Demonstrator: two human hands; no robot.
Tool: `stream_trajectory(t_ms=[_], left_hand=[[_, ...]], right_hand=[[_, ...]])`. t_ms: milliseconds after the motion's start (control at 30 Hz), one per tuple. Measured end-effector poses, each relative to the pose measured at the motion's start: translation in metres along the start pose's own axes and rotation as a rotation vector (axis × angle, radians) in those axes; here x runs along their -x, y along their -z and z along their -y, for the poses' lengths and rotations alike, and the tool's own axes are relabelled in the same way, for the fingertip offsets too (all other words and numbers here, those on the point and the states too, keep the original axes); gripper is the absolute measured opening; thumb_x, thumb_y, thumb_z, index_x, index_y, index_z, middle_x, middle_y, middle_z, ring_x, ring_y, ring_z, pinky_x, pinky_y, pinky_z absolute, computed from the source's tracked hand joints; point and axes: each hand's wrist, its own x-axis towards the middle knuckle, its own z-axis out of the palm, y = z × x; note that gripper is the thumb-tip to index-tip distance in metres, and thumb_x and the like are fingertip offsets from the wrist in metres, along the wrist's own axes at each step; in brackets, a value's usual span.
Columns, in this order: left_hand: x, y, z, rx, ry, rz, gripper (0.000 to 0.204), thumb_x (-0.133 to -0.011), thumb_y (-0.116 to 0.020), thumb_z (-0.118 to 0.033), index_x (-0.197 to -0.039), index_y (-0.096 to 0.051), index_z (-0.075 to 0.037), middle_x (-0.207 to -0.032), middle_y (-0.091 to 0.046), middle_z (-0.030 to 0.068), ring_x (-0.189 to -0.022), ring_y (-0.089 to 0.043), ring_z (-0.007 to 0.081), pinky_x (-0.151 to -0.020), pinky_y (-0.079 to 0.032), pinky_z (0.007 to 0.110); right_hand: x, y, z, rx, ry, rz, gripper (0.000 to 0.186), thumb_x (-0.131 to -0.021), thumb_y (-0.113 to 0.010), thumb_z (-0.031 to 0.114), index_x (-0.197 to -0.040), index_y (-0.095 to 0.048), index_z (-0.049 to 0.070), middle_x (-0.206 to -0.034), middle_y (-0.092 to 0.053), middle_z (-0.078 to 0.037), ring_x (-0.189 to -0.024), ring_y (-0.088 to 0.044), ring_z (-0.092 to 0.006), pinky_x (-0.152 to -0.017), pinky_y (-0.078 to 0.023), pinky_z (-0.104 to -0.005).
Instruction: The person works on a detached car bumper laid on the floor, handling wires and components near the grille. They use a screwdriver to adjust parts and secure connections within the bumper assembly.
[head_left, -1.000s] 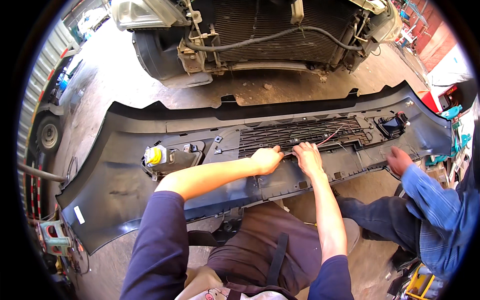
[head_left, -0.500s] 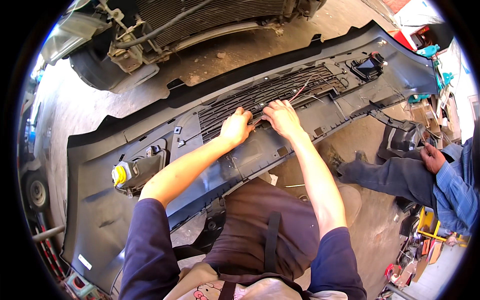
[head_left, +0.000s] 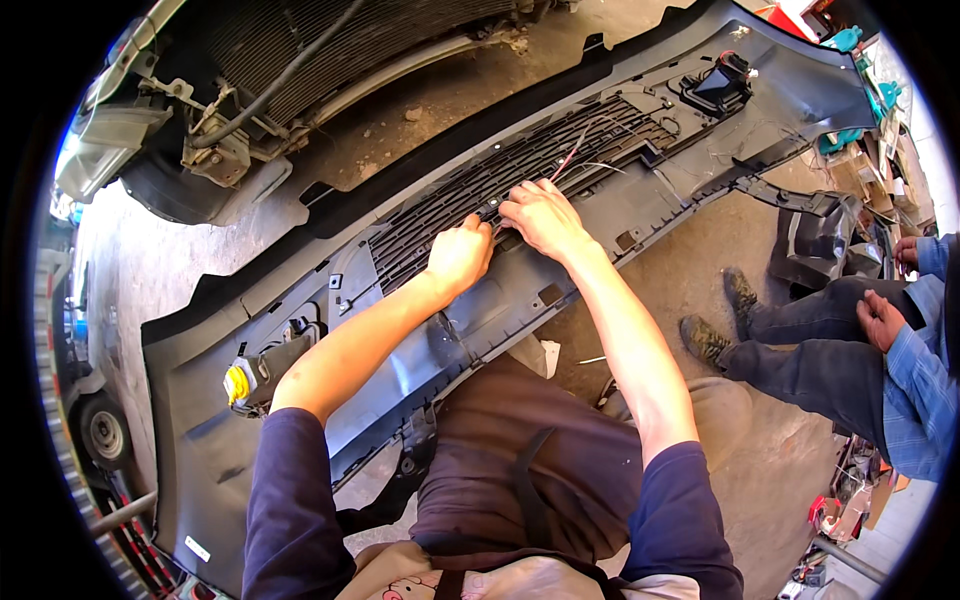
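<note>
A black plastic bumper cover (head_left: pixel 220 460) lies inner side up across my lap, with a slatted grille (head_left: pixel 410 230) in its middle. My left hand (head_left: pixel 462 250) is closed at the grille's lower edge; what its fingers hold is hidden. Just right of it, my right hand (head_left: pixel 545 222) has curled fingers on the grille beside a small dark clip (head_left: pixel 490 204), gripping something too small to name. A thin red wire (head_left: pixel 569 159) runs above that hand. At the cover's left is a housing with a yellow cap (head_left: pixel 237 384); at its right, a black housing (head_left: pixel 715 90).
A car's exposed front with radiator (head_left: pixel 300 45) stands beyond the cover. A co-worker (head_left: pixel 905 350) in blue sleeves stands at the right, near boxes (head_left: pixel 860 170) and scattered tools (head_left: pixel 845 520). A trailer wheel (head_left: pixel 103 433) and metal bar (head_left: pixel 125 515) are at the left.
The view has turned, so the cover appears tilted up to the right. My hands stay together at the grille. The co-worker's hand has withdrawn from the cover and the legs now stand farther back.
</note>
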Motion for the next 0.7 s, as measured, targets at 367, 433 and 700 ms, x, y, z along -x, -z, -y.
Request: stream_trajectory(t_ms=[367,433,700], left_hand=[[0.003,0.003,-0.004,0.131,0.030,-0.078,0.017,-0.087,-0.053,-0.016,-0.081,-0.059,-0.001,-0.086,-0.060,0.0211,-0.070,-0.061,0.0414,-0.066,-0.050,0.049],[0.002,0.004,-0.005,0.153,0.060,-0.087,0.019,-0.088,-0.054,-0.018,-0.082,-0.061,-0.001,-0.086,-0.060,0.0202,-0.072,-0.062,0.0412,-0.067,-0.050,0.049],[-0.004,0.005,-0.017,0.109,0.160,-0.107,0.024,-0.089,-0.055,-0.023,-0.082,-0.065,-0.002,-0.084,-0.062,0.0180,-0.075,-0.062,0.0406,-0.068,-0.050,0.048]], right_hand=[[0.003,-0.013,-0.010,-0.262,-0.095,-0.080,0.007,-0.080,-0.065,0.012,-0.086,-0.065,0.009,-0.085,-0.059,-0.005,-0.094,-0.054,-0.0242,-0.085,-0.041,-0.0366],[0.005,-0.016,-0.008,-0.274,-0.121,-0.104,0.007,-0.080,-0.065,0.013,-0.086,-0.065,0.009,-0.085,-0.059,-0.005,-0.094,-0.053,-0.0241,-0.085,-0.041,-0.0363],[0.006,-0.018,0.002,-0.196,-0.201,-0.160,0.006,-0.073,-0.068,0.013,-0.078,-0.065,0.010,-0.084,-0.059,-0.004,-0.091,-0.053,-0.0231,-0.084,-0.039,-0.0361]])
